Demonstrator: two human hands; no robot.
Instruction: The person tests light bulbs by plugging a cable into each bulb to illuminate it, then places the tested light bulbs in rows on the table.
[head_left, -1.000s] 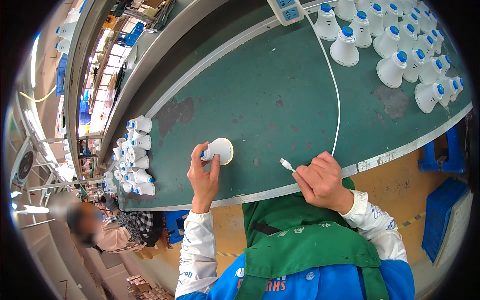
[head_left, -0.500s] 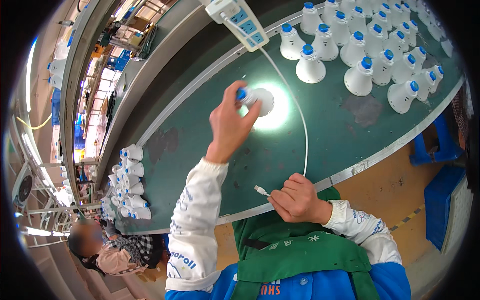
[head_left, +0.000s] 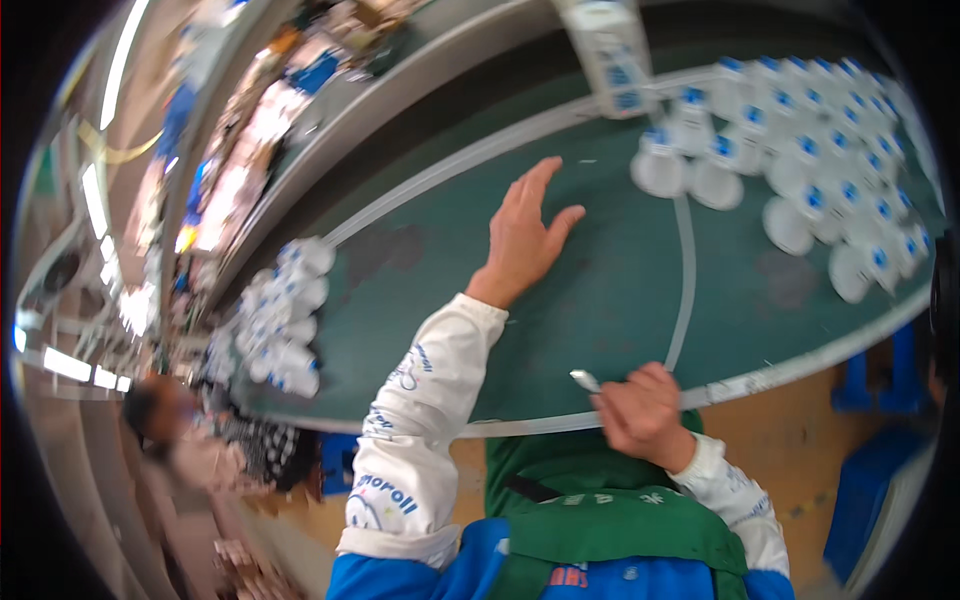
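My left hand [head_left: 523,235] is over the green tabletop [head_left: 440,330] with its fingers stretched out and the thumb apart, nothing in it. Close to the table's front edge, my right hand [head_left: 645,415] is closed round a white cable [head_left: 684,270], whose USB plug [head_left: 585,381] sticks out to the left of the fist. That cable runs up the table toward a white power strip [head_left: 612,60]. On the right stand many white cone-shaped lamps [head_left: 716,185] with blue caps, blurred by motion.
More white lamps [head_left: 290,368] with blue caps crowd the table's left end. A long shelf [head_left: 400,95] borders the far side. Another person [head_left: 215,445] sits at the left. Blue plastic bins [head_left: 870,490] stand on the floor at the right.
My left hand held a glowing lamp and has let it go; the glow on the table is gone. The view has shifted, moving the scene rightward. My right hand keeps the cable.
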